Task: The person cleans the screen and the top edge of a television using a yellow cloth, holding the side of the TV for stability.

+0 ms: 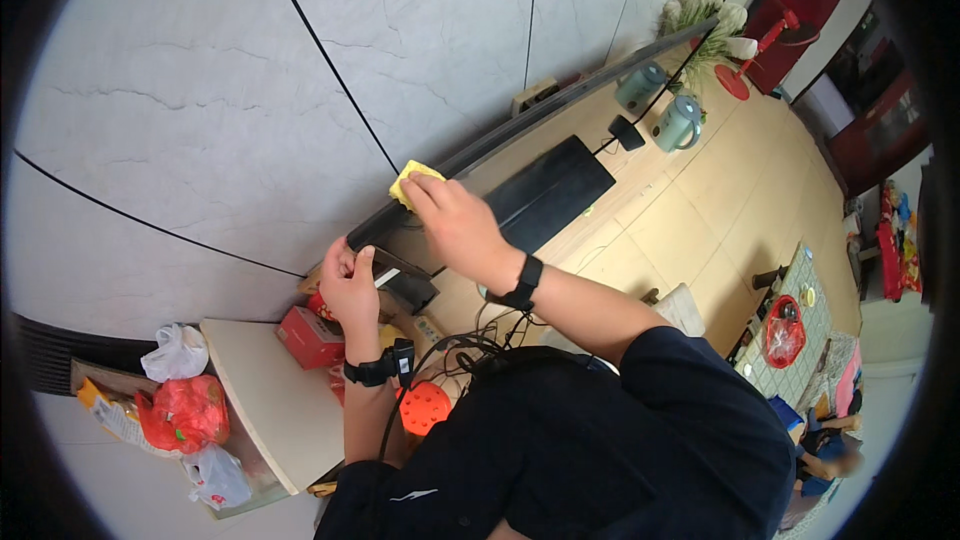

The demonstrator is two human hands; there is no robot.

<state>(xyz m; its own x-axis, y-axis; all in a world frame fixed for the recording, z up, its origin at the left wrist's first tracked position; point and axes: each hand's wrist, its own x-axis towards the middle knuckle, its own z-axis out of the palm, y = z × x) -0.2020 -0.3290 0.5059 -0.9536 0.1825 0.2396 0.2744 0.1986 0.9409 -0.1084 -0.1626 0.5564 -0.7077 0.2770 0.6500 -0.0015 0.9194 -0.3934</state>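
Note:
A flat television (500, 152), seen from above as a long thin dark edge, stands on a pale wooden cabinet close to the wall. My right hand (462, 230) grips a yellow sponge (410, 178) and presses it on the television's top edge, toward the left end. At the left corner, my left hand (350, 285) pinches the frame between thumb and fingers. In front of the screen lies a long black box-shaped thing (555, 190).
A green kettle (678, 124) and a small black object (627, 133) stand along the cabinet. Tangled cables (490, 335) hang near my body. Lower left are a red box (310, 337), a pale cabinet top (260, 370) and plastic bags (185, 413). A person (825, 450) is at far right.

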